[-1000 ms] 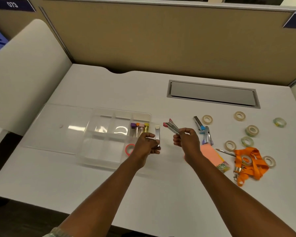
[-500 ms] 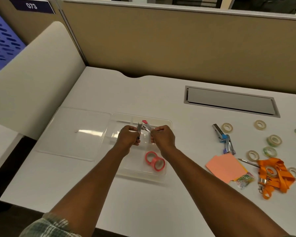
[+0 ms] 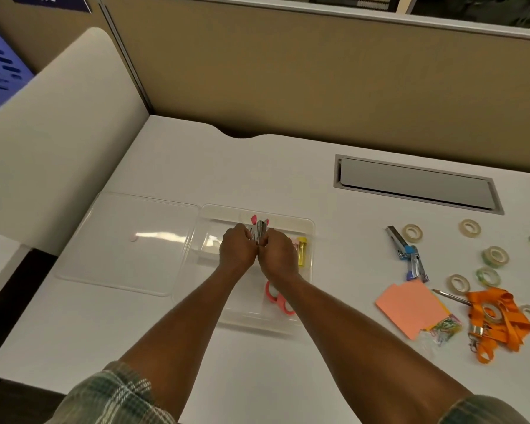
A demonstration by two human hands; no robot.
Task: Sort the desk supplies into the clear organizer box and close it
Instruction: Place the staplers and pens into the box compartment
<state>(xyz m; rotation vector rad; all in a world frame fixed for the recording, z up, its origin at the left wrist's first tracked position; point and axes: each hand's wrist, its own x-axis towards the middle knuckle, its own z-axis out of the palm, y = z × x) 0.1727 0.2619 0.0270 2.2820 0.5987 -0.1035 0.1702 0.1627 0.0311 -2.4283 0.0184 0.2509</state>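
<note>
Now that both hands are meeting over the far side of the clear box (image 3: 311,228), where a second ago they were hanging apart just right of it with one metal piece each, I am reading this as the staplers coming together into one bundle for a single drop. My left hand (image 3: 237,250) and right hand (image 3: 277,255) are touching knuckle to knuckle, fingers curled tight around the small staplers (image 3: 259,229), whose grey bodies and pink tips are poking up and away from me between the thumbs. Both grips are narrow and closed on that bundle; I cannot tell how many pieces are in it. Both forearms are reaching straight out from the near edge of the desk (image 3: 257,166) and converging, wrists level and low over the compartments. Inside the box, the pink tape rolls (image 3: 277,298) are lying in a near right cell and the yellow tube (image 3: 302,250) in a far right cell. Its lid (image 3: 129,243) is lying flat on the left, touching the box. Well to the right, the blue staplers (image 3: 409,255), the pale tape rolls (image 3: 412,232), the pink notes (image 3: 410,312), the paper clips (image 3: 442,327), the pen (image 3: 450,296) and the orange lanyard (image 3: 499,319) are waiting, so I judge the sorting far from done and the closing some way off.
</note>
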